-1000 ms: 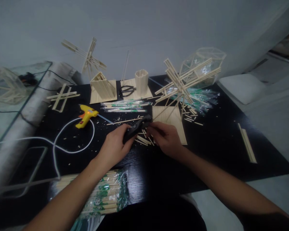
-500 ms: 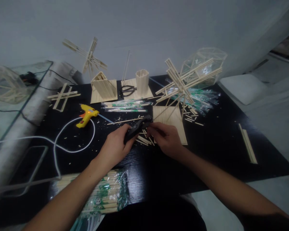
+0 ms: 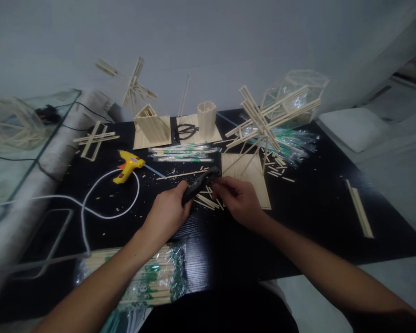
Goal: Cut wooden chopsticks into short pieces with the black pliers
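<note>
My left hand (image 3: 170, 208) is closed around the handles of a black plier-like cutter (image 3: 201, 185), its head pointing up and to the right. Close against that head, the fingers of my right hand (image 3: 241, 199) are pinched together; whatever lies between them is too small and dark to make out. Below the cutter, short cut pieces of wooden stick (image 3: 208, 200) are scattered on the black table (image 3: 298, 231). A flat panel of sticks (image 3: 244, 173) lies just beyond my right hand, with the legs of a windmill-like stick frame (image 3: 260, 122) over it.
A yellow glue gun (image 3: 129, 165) with a white cord rests left of my hands. Wrapped chopsticks (image 3: 183, 151) lie behind, near a round stick tower (image 3: 206, 118) and an angular one (image 3: 152, 127). A plastic-wrapped chopstick bundle (image 3: 152, 277) sits under my left forearm. Loose sticks (image 3: 359, 210) lie right.
The whole view has shifted slightly, so things appear a little further right. Both hands keep nearly the same pose around the cutter.
</note>
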Demonstrator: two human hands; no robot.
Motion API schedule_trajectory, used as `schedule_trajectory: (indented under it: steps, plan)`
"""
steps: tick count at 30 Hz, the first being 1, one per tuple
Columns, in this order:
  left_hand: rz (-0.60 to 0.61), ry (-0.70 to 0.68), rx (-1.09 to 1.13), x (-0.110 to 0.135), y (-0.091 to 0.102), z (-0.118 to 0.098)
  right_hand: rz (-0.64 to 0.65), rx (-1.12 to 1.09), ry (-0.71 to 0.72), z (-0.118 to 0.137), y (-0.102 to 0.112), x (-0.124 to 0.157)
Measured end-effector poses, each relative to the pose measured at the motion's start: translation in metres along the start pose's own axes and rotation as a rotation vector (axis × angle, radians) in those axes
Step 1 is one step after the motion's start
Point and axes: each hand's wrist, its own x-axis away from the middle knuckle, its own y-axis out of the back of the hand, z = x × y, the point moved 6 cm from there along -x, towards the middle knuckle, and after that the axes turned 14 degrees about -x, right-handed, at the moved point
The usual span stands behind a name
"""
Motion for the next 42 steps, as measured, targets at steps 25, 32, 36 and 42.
schedule_trajectory:
  steps: [25, 32, 36, 42]
  plan:
    - [-0.117, -0.163, 0.342, -0.002, 0.006, 0.006, 0.262, -0.55, -0.418, -0.011, -0.006, -0.003]
    - [-0.079, -0.232, 0.413, -0.003, 0.01, 0.003, 0.428, -0.786, -0.614, -0.027, -0.011, 0.001]
    - [-0.056, -0.225, 0.4, -0.002, 0.011, 0.002, 0.438, -0.787, -0.607, -0.028, -0.011, 0.001]
    - [-0.064, -0.19, 0.31, 0.0, 0.007, 0.004, 0.391, -0.767, -0.61, -0.027, -0.01, 0.0]
